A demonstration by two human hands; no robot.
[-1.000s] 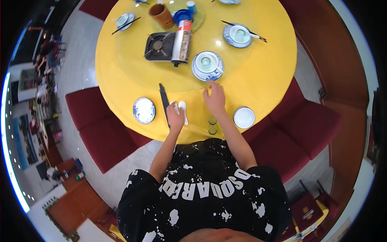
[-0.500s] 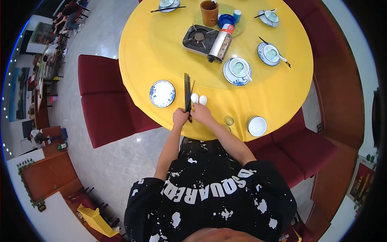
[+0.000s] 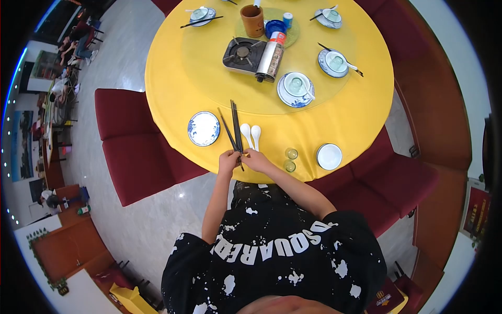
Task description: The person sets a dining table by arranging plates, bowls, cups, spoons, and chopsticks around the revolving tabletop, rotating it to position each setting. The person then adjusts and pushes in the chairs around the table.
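Note:
My left hand [image 3: 228,161] is closed around the lower part of several dark chopsticks [image 3: 237,125] at the near edge of the table. One or two of them splay out to the left of the bundle. My right hand [image 3: 255,161] meets it there, its fingers pinched at the same chopsticks. Just beyond the right hand lie two white spoons [image 3: 246,133], side by side with bowls pointing away; the hand partly hides their handles. A blue-and-white plate [image 3: 204,129] sits left of the chopsticks.
Two small glasses [image 3: 291,153] and a white bowl [image 3: 329,157] stand to the right on the yellow tablecloth [image 3: 172,94]. Farther in are a portable gas stove [image 3: 243,52], a brown container [image 3: 252,21] and place settings [image 3: 296,90]. Dark red chairs [image 3: 133,152] flank the table.
My right hand has moved from the spoons to the chopsticks. The chopsticks now fan out leftward. The view has shifted slightly, exposing more of the spoons and glasses.

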